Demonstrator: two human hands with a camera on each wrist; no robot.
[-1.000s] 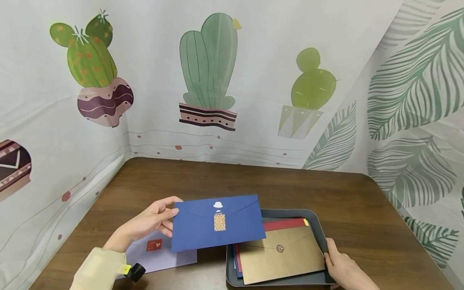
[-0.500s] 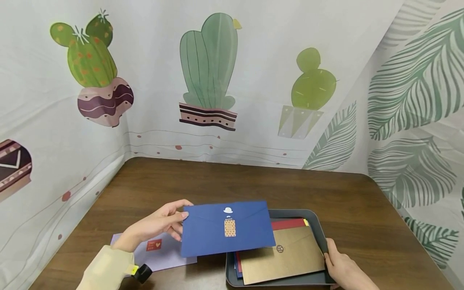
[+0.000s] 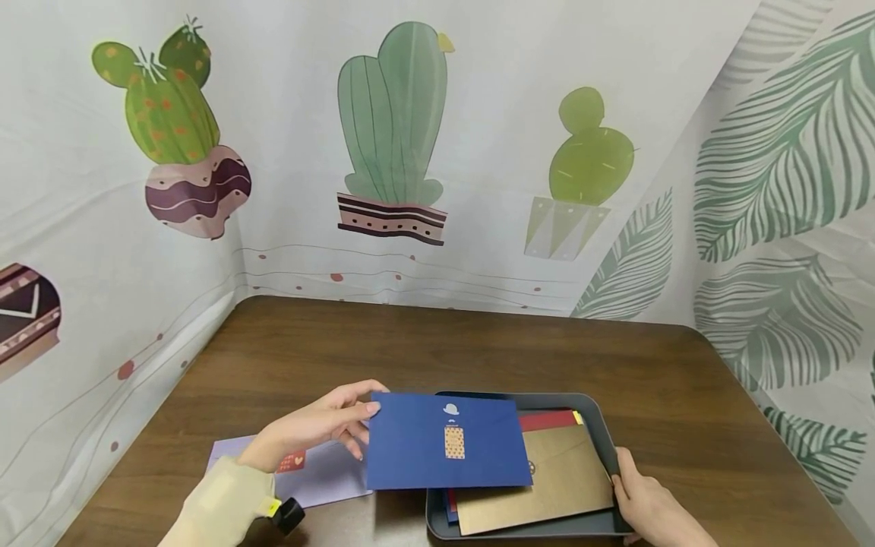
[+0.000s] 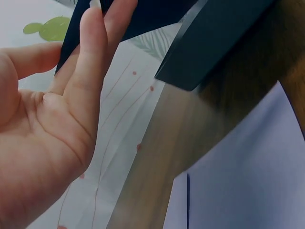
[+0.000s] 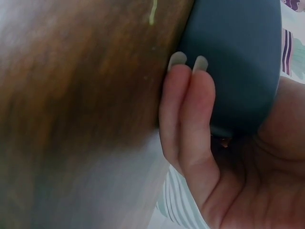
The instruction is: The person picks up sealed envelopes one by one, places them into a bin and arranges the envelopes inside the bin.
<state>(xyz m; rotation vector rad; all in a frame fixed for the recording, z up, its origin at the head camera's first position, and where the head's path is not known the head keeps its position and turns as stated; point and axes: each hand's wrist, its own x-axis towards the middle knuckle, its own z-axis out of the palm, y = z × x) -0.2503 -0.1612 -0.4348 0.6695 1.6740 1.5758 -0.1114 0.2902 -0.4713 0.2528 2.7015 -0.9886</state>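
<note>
A blue envelope (image 3: 417, 448) with a hat print and a patterned sticker is pinched at its left edge by my left hand (image 3: 317, 422). Its right half hangs over a dark grey tray (image 3: 601, 433). Inside the tray lie a gold envelope (image 3: 560, 479) on top and a red envelope (image 3: 547, 420) under it, with more edges showing at the left. My right hand (image 3: 645, 494) grips the tray's right side, thumb at the rim; in the right wrist view two fingers (image 5: 195, 105) press on the tray's outer wall (image 5: 233, 62).
A lilac envelope (image 3: 328, 479) with a red heart sticker lies on the brown wooden table (image 3: 410, 342), partly beneath my left forearm. A cactus-print cloth (image 3: 294, 152) hangs behind the table and along its sides. A small black camera (image 3: 289, 515) is strapped at the left wrist.
My left hand has carried the blue envelope rightward and slightly nearer, so that it covers more of the tray and the gold envelope. The right hand and the tray have stayed in place.
</note>
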